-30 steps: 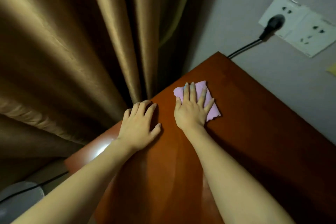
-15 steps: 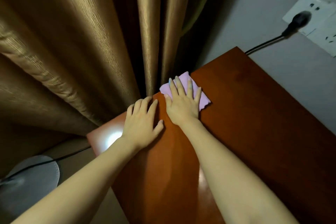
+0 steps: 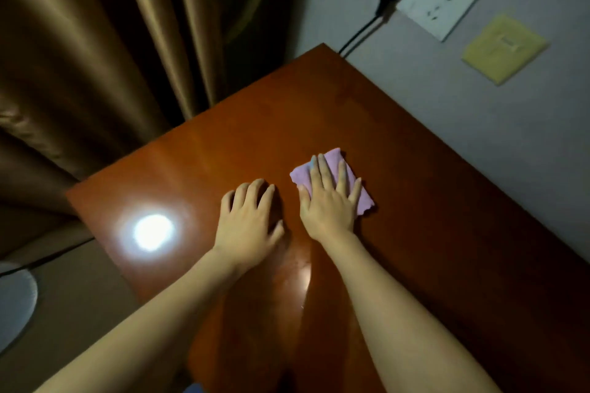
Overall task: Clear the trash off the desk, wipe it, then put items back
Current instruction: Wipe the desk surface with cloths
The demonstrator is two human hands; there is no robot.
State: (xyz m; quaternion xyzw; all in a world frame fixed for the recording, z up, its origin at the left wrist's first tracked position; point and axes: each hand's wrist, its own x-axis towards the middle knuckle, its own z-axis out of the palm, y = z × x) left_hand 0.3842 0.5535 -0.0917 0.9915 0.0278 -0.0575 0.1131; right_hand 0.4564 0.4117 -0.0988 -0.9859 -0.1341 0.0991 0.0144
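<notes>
The right hand (image 3: 329, 204) lies flat with fingers spread, pressing a pink cloth (image 3: 332, 180) onto the bench (image 3: 447, 233) near its middle; nothing is gripped, only pinned. The left hand (image 3: 249, 217) rests beside it, fingers loosely curled on bare wood, holding nothing. Because the cloth is only pressed, a fast stroke could bunch it or let it slip free. A push toward the far corner might snag the black cord (image 3: 357, 35) or brush the curtain (image 3: 111, 57) touching the left edge. The visible surface looks bare, giving broad room for sweeping, especially rightward along the wall (image 3: 479, 112).
</notes>
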